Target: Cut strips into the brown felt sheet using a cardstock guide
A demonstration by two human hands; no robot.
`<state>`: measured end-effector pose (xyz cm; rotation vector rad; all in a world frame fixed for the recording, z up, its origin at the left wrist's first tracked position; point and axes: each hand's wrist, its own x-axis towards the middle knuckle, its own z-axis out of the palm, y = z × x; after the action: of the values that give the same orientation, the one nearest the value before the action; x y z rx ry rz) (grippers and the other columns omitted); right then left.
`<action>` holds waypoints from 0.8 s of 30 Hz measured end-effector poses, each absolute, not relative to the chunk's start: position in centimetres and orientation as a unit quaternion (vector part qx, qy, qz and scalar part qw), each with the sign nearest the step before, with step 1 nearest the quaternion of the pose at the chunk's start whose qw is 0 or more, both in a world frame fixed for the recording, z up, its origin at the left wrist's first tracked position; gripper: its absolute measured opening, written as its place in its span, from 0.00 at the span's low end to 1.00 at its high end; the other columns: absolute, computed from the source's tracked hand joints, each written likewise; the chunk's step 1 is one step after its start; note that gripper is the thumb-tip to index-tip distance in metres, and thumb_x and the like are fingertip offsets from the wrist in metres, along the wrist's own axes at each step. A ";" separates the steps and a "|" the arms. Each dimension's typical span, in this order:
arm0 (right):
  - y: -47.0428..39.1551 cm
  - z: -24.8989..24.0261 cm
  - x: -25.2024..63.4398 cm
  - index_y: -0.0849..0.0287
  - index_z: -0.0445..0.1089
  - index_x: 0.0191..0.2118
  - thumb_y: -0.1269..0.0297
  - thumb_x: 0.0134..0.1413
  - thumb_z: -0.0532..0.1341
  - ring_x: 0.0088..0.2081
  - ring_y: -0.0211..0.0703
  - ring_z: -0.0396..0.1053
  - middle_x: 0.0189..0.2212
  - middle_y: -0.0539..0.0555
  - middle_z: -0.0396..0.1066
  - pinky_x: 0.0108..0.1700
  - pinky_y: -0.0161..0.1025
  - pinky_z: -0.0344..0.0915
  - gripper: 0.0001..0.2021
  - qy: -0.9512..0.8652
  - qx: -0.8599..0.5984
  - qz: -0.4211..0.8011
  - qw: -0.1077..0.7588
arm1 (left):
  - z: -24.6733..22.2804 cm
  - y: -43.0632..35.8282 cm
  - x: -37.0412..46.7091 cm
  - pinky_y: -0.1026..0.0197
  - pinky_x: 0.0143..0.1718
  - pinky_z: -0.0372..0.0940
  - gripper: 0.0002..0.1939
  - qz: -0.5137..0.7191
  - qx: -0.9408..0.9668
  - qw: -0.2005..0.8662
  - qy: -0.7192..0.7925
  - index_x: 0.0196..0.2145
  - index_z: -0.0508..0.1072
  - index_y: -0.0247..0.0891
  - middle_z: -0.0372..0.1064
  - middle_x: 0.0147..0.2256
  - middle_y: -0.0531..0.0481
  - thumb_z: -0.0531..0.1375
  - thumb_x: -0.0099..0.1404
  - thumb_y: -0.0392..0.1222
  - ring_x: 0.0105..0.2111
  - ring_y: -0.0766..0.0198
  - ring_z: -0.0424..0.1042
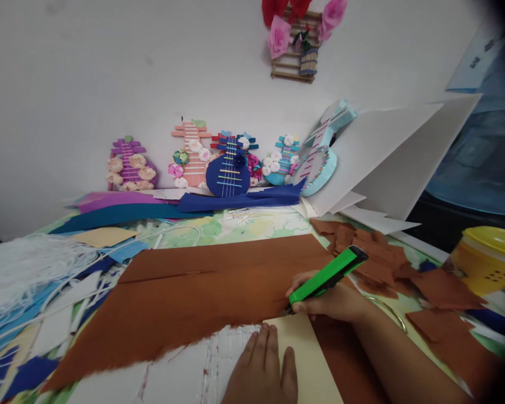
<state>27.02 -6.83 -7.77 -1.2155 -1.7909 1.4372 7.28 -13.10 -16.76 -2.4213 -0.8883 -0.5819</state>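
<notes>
A green utility knife (326, 279) is gripped in my right hand (320, 300), its tip down at the upper edge of a cream card (315, 359). Flat on that card and the white board beside it lies my left hand (265, 365), fingers stretched out and slightly apart. Brown paper (202, 292) spreads under and beyond both hands, with a ragged lower edge and a crease across its far part. The white board (177, 370) in front of it is scored with many cut lines. Whether the blade touches the paper is hard to make out.
Brown paper scraps (370, 258) lie at right, near a yellow-lidded tub (492, 258) and a golden ring (389, 311). White cord (29, 275) and coloured strips heap at left. Decorated paper lutes (228, 174) lean on the wall at the back, beside large white sheets (374, 151).
</notes>
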 end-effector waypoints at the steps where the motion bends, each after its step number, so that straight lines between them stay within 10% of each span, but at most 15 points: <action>1: -6.9 -7.7 27.0 0.61 0.68 0.32 0.62 0.38 0.65 0.19 0.31 0.62 0.25 0.49 0.68 0.20 0.30 0.60 0.12 -0.663 -0.451 0.534 0.271 | -16.6 -13.1 7.3 0.59 0.41 0.62 0.13 -0.217 -0.886 0.250 -0.324 0.44 0.63 0.35 0.67 0.43 0.41 0.47 0.63 0.33 0.43 0.55 0.67; 24: -6.7 -7.7 27.7 0.61 0.67 0.30 0.61 0.39 0.64 0.18 0.32 0.61 0.18 0.46 0.65 0.20 0.30 0.59 0.11 -0.642 -0.452 0.521 0.334 | -16.4 -12.8 7.1 0.60 0.44 0.60 0.12 -0.231 -0.884 0.249 -0.322 0.42 0.66 0.35 0.67 0.43 0.44 0.48 0.62 0.33 0.45 0.57 0.65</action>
<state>27.68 -6.68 -7.68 -1.1812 -1.6770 1.3605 7.07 -12.85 -16.41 -2.4066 -0.8773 -0.6292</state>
